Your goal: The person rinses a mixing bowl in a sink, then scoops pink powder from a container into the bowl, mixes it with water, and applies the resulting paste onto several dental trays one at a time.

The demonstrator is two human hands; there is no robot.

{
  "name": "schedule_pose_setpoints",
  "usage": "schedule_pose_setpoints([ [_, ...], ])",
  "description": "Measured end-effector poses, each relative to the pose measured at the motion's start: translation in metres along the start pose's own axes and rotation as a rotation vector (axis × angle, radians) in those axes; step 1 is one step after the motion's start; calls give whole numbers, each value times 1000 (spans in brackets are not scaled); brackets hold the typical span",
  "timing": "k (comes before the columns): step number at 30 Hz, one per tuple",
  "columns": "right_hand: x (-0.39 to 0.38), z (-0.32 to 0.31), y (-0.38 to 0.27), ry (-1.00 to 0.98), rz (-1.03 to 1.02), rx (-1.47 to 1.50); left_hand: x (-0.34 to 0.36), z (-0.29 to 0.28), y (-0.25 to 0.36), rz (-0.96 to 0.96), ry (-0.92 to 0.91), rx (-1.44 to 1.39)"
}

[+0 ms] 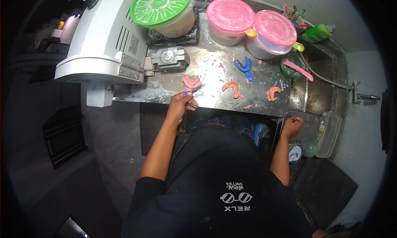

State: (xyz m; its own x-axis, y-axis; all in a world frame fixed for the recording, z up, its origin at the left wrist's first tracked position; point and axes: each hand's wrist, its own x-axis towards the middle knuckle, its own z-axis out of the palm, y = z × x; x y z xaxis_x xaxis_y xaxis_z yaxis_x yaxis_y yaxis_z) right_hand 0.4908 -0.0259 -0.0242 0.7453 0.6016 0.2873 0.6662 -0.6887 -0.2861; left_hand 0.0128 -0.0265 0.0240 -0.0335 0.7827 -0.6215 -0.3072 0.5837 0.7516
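Note:
My left hand [181,105], at the front edge of the metal worktop [206,97], pinches the short blue handle of a dental impression tray [191,83] heaped with pink impression material. To its right on the worktop lie two curved pieces of set pink-orange material [232,89] [273,93]. Behind them is a bare blue impression tray [243,67] with bits of pink on its handle. My right hand [293,126] is off to the right, by the sink's front edge, fingers curled in. What it holds, if anything, is too small to make out.
A white machine [103,43] stands at left beside a grey metal block [169,58]. Tubs with a green lid [161,6] and pink lids [230,14] line the back. A green bowl with a pink spatula [298,69] sits by the sink [308,98], near a green bottle [317,33].

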Motion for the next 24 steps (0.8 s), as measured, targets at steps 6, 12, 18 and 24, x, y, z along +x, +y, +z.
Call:
schedule_pose_setpoints([
  [6,1,-3,-4,-54,76,7,-13,28,36,339,-208,81],
  [12,1,-7,-7,-57,93,31,-8,33,52,132,50,274],
  [18,2,-4,-7,-56,105,26,-11,6,33,79,46,188],
  [24,3,-5,-4,-57,114,41,-14,-34,-1,-175,162,13],
])
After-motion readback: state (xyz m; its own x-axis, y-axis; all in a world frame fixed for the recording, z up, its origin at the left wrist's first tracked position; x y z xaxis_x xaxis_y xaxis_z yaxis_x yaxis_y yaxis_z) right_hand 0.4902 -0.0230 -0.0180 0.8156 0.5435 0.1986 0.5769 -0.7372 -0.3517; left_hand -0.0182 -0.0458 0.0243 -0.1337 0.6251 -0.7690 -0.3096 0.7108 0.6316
